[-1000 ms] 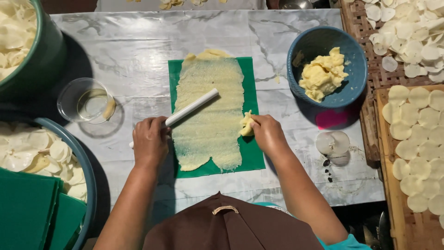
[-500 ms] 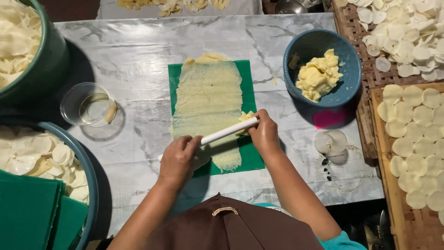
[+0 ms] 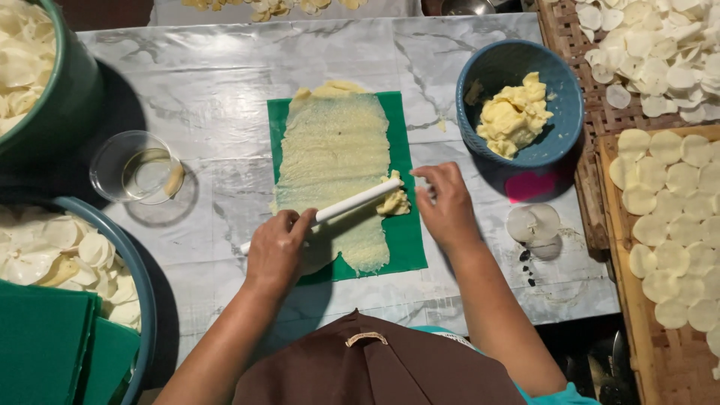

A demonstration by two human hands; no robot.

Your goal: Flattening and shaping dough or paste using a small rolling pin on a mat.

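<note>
A green mat (image 3: 409,240) lies on the marble table, covered by a long thin sheet of pale yellow dough (image 3: 332,161). A white rolling rod (image 3: 352,204) lies slantwise across the sheet's near part. My left hand (image 3: 277,251) grips the rod's left end. My right hand (image 3: 448,206) hovers just off the rod's right end, fingers slightly curled and holding nothing. A small lump of dough (image 3: 394,201) sits at the sheet's right edge, beside my right fingers.
A blue bowl (image 3: 564,94) with yellow dough stands at the right. A clear glass bowl (image 3: 135,167) sits left of the mat. Bowls of white discs (image 3: 45,251) are at the left; woven trays with discs (image 3: 667,180) fill the right. A round cutter (image 3: 531,223) lies by my right wrist.
My right hand has let go of the rod's right end and moved slightly right. The left hand still holds the rod, which rests near the same spot on the dough.
</note>
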